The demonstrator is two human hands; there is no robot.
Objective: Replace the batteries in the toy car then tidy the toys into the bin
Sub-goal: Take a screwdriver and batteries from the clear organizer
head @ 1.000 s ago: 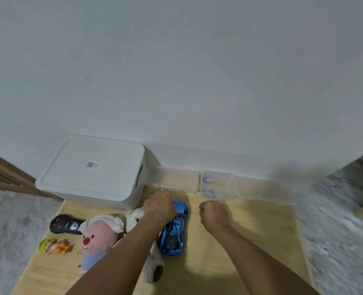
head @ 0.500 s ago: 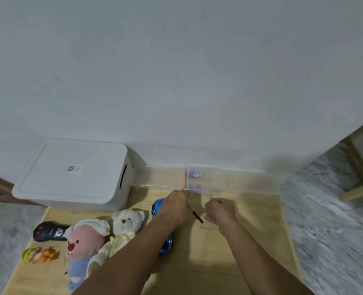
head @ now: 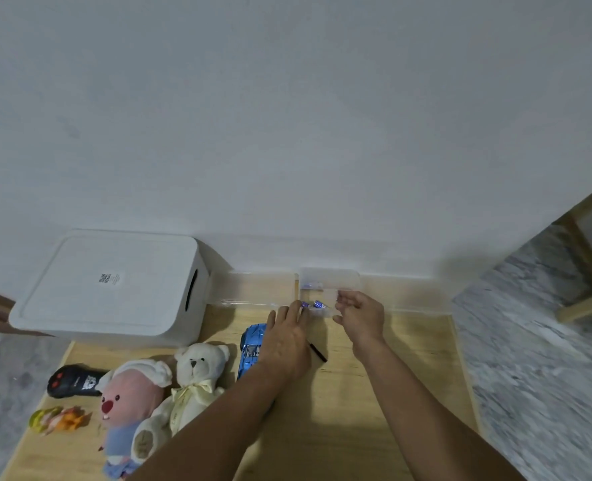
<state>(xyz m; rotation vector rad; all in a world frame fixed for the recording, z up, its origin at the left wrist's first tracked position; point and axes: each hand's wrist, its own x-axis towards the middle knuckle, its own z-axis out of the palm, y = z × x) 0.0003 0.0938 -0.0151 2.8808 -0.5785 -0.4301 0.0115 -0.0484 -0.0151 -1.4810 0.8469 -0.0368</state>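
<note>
Blue batteries [head: 317,304] in clear box [head: 329,277], between left fingers [head: 291,312], right fingers [head: 346,299].

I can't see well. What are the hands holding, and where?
The right hand grips the clear battery box at its right end. The fingers of the left hand touch its left end; grip unclear.

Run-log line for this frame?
left hand: fingertips at blue batteries | right hand: holds clear case | toy car: by left wrist | bin: lid on
</note>
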